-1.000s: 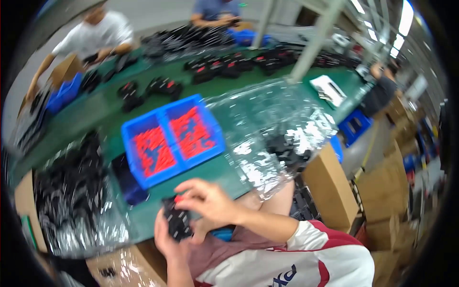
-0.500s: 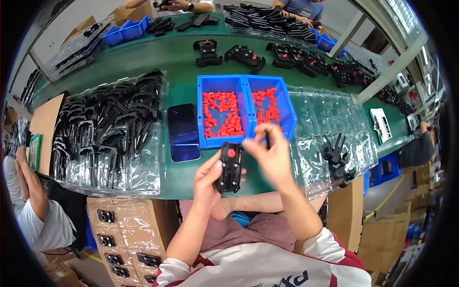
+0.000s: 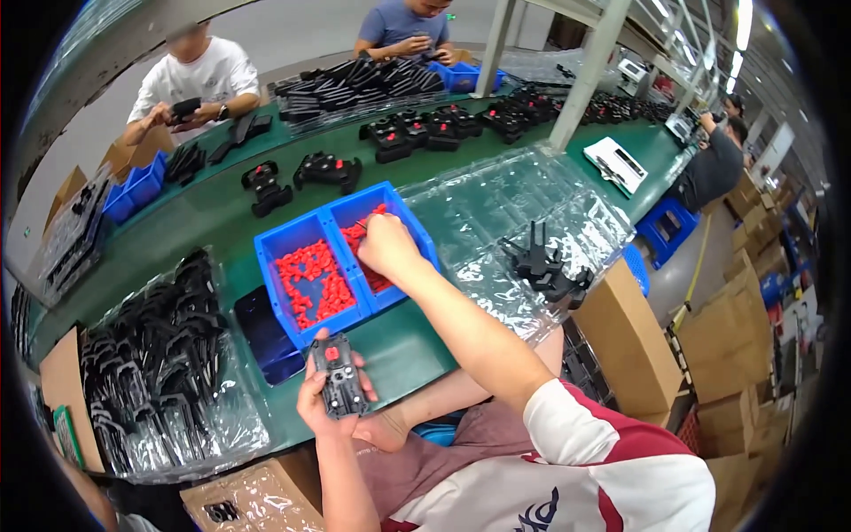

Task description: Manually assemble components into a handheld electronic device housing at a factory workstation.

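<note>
My left hand (image 3: 314, 406) holds a black plastic bracket housing (image 3: 342, 390) upright near the table's front edge, its fingers wrapped round the sides. A small red piece (image 3: 333, 354) sits near the housing's upper end, with several shiny round spots lower down. My right hand (image 3: 388, 246) reaches into the right compartment of a blue divided bin (image 3: 271, 285), its fingers curled down among small red parts. Whatever the fingertips pinch is hidden. More red parts (image 3: 316, 282) lie loose in the left compartment.
Black bracket pieces (image 3: 160, 355) cover a clear plastic tray at left, beside a dark phone (image 3: 266, 335). Another clear tray (image 3: 479, 222) at right carries black brackets (image 3: 542, 266). Assembled black units (image 3: 328, 171) stand beyond the bin. Two people work across the table; a metal post (image 3: 589, 80) rises at right.
The view has swung right. My right hand has gone from beside the housing into the bin's right compartment. My left hand still holds the housing.
</note>
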`<act>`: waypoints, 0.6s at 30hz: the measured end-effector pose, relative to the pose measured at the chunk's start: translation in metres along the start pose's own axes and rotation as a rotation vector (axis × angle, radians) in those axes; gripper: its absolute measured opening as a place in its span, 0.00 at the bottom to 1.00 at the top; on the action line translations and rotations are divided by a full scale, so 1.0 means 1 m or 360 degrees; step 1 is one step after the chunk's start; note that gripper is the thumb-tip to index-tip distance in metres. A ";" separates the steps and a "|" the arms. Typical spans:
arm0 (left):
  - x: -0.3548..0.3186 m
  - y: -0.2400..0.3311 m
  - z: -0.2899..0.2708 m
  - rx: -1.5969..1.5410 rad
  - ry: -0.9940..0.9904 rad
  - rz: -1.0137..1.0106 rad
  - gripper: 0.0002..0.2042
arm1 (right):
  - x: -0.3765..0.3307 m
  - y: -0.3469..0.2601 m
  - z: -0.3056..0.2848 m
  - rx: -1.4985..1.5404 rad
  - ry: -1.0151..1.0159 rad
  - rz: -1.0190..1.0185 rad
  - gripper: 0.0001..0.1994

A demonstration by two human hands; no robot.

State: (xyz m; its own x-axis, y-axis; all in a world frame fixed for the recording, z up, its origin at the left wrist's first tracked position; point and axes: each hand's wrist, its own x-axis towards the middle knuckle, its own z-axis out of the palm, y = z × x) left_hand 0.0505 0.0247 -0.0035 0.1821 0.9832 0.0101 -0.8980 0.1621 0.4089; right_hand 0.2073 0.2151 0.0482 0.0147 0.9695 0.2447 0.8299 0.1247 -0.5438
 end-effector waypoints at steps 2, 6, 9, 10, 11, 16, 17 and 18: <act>-0.003 0.002 -0.001 0.0016 0.0047 0.0122 0.30 | -0.022 -0.030 -0.036 0.0553 0.0122 -0.0146 0.07; -0.008 0.006 -0.001 0.0117 0.0140 0.0111 0.25 | -0.090 -0.064 -0.067 0.1145 -0.0347 -0.0462 0.05; -0.002 0.001 -0.004 0.0246 0.0134 0.0121 0.22 | -0.119 -0.056 -0.060 0.0974 -0.0963 -0.0689 0.05; -0.001 -0.002 -0.003 0.0245 0.0233 0.0174 0.21 | -0.125 -0.053 -0.052 0.0879 -0.0841 -0.0723 0.05; 0.001 -0.006 -0.002 0.0245 0.0331 0.0228 0.21 | -0.129 -0.047 -0.042 0.0864 -0.0788 -0.0752 0.05; -0.001 0.000 0.014 0.0276 0.0276 0.0297 0.20 | -0.130 -0.050 -0.036 0.0820 -0.0796 -0.0798 0.07; -0.012 0.006 0.013 0.0291 0.0257 0.0335 0.21 | -0.134 -0.056 -0.032 0.0781 -0.0820 -0.0843 0.08; -0.015 0.011 0.007 0.0415 0.0345 0.0334 0.24 | -0.137 -0.056 -0.024 0.0781 -0.0528 -0.1022 0.08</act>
State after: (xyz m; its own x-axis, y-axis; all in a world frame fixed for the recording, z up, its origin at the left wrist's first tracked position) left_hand 0.0411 0.0110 0.0073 -0.1084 0.9921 -0.0634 -0.7700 -0.0434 0.6366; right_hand 0.1725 0.0706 0.0649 -0.6001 0.6823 0.4177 0.2869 0.6709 -0.6838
